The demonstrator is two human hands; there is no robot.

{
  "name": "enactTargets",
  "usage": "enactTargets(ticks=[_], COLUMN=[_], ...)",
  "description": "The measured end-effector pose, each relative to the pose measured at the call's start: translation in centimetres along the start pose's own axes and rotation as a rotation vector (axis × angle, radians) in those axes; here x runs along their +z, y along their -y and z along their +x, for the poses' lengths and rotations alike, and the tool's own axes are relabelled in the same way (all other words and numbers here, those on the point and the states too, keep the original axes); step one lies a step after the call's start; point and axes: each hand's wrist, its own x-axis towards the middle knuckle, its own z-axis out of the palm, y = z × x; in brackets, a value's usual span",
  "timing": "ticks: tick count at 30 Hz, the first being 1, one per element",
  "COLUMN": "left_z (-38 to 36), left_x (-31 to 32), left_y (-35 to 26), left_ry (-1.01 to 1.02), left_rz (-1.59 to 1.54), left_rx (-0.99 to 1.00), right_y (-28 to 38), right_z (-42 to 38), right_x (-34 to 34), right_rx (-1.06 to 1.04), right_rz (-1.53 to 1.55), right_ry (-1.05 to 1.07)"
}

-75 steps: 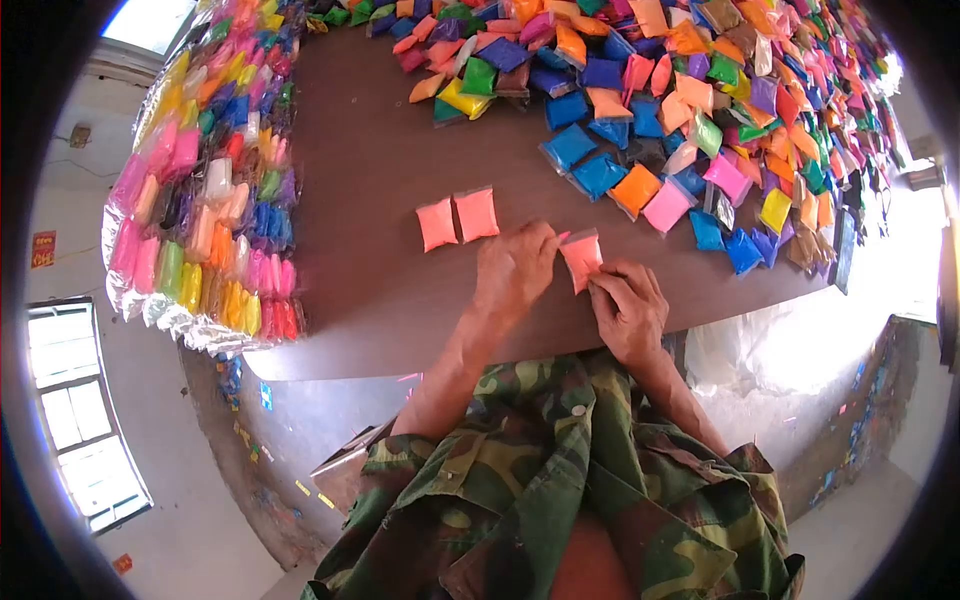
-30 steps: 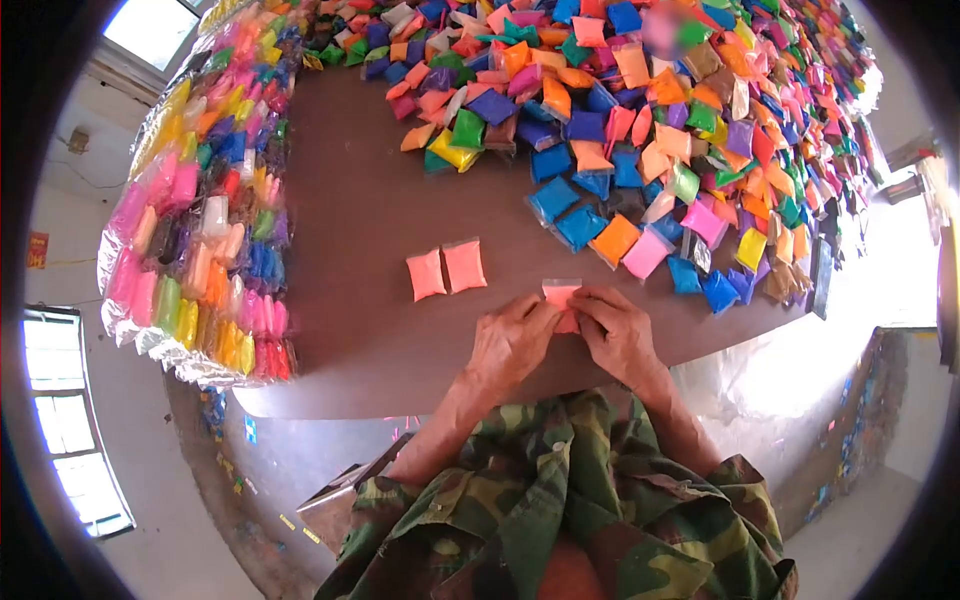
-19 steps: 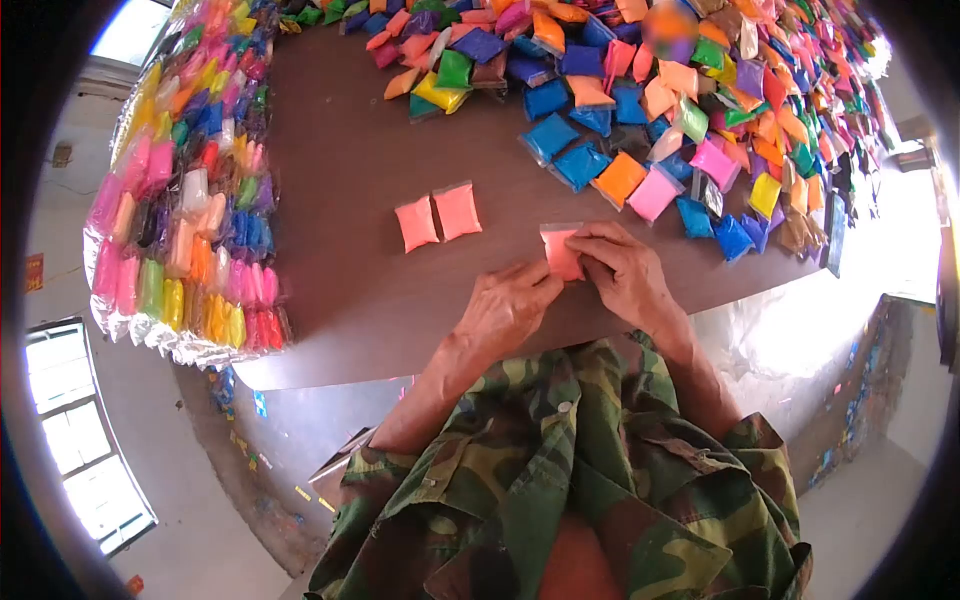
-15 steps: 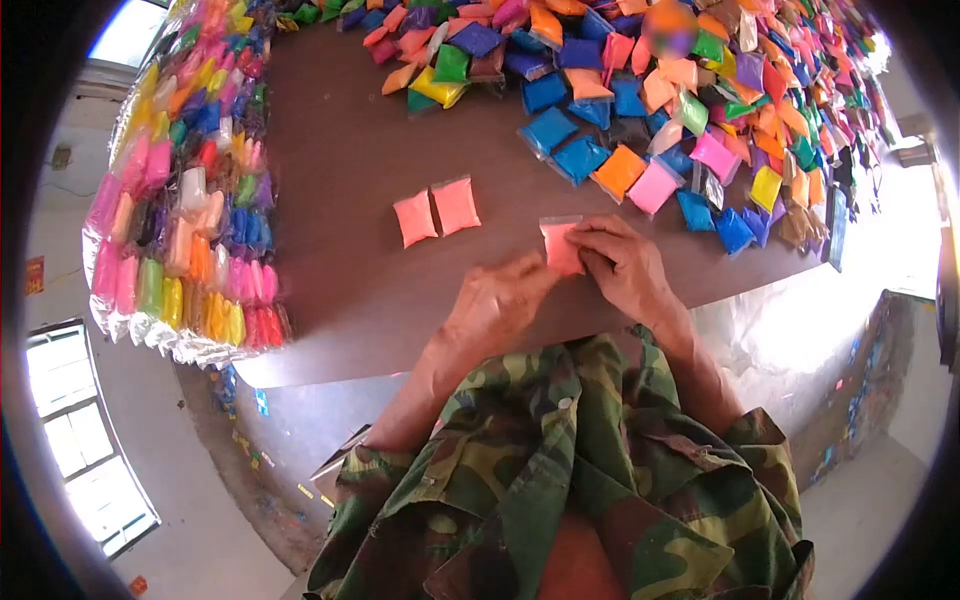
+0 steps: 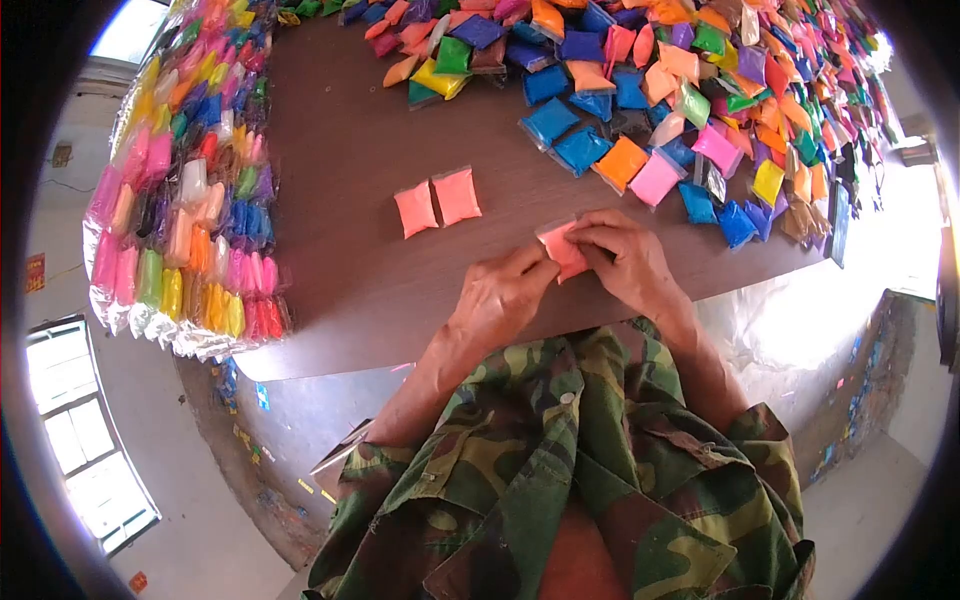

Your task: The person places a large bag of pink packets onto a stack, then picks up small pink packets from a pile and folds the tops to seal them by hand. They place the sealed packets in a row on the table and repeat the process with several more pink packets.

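A small clear packet of salmon-pink, clay-like material (image 5: pixel 564 254) is held just above the near part of the table. My right hand (image 5: pixel 632 262) pinches its right side between thumb and fingers. At its left edge, the closed fingers of my left hand (image 5: pixel 505 292) grip the packet; the fingertips are partly hidden. Two similar salmon-pink packets, the left one (image 5: pixel 416 210) and the right one (image 5: pixel 457 196), lie side by side on the table beyond my left hand.
A large heap of loose coloured packets (image 5: pixel 620 85) covers the back and right of the brown table (image 5: pixel 330 200). Along the left edge stands a tall stack of bundled packets in clear wrapping (image 5: pixel 190 230). The table's near edge runs just before my camouflage jacket (image 5: pixel 560 450).
My left hand has come to the packet's left edge and closed on it. The packet has tilted slightly between my hands. The two packets on the table lie as before.
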Motion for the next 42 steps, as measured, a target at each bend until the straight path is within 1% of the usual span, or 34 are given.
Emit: enactTargets(ticks=[3,4,6,10,13,16,19,22,25,28,31,34,37,40,42], left_z=[-0.3,-0.4,-0.8,-1.3,-0.5,0.4,-0.1,-1.2,-1.1,-0.7,-1.7,-2.6,-2.8,-1.9,-1.9], left_x=[0.9,1.3,1.4,1.1,1.0,1.5,1.8,1.6,0.3,0.2,1.3,1.3,0.5,0.0,1.2], left_y=[-0.1,0.0,-0.2,-1.0,-1.4,-0.8,-0.8,-2.0,-2.3,-0.4,0.2,-0.2,-0.2,-0.5,-0.3], left_ry=[-0.014,-0.013,0.011,0.069,-0.020,-0.008,0.042,0.102,-0.048,-0.107,-0.093,-0.045,-0.081,-0.118,-0.115], left_rz=[0.021,0.029,0.028,0.033,0.066,0.133,0.053,0.067,0.031,-0.003,-0.049,-0.042,-0.103,-0.086,-0.061], left_rx=[-0.008,-0.001,0.021,0.083,0.008,0.053,0.131,0.146,0.031,-0.066,-0.079,-0.017,-0.057,-0.106,-0.091], right_y=[0.5,0.3,-0.1,0.1,0.0,-0.2,-0.3,-0.4,-0.3,0.7,1.1,1.0,1.1,0.7,0.5], right_z=[0.4,0.4,0.4,0.4,0.4,0.5,0.6,0.7,0.3,0.4,0.6,0.2,0.3,0.2,0.2], right_x=[-0.8,-0.8,-0.7,-0.9,-0.9,-1.2,-1.1,-0.7,-0.7,-0.8,-0.6,-0.5,-0.3,-0.1,-0.1], right_rx=[0.036,0.014,-0.031,-0.006,-0.009,-0.003,-0.004,-0.005,0.004,0.041,0.070,0.064,0.074,0.082,0.080], right_rz=[0.047,0.041,0.028,0.038,0.042,0.027,0.029,0.043,0.029,0.010,-0.023,-0.041,-0.029,0.010,0.033], right_ry=[0.068,0.069,0.070,0.088,0.096,0.115,0.104,0.074,0.054,0.066,0.057,0.054,0.062,0.049,0.041])
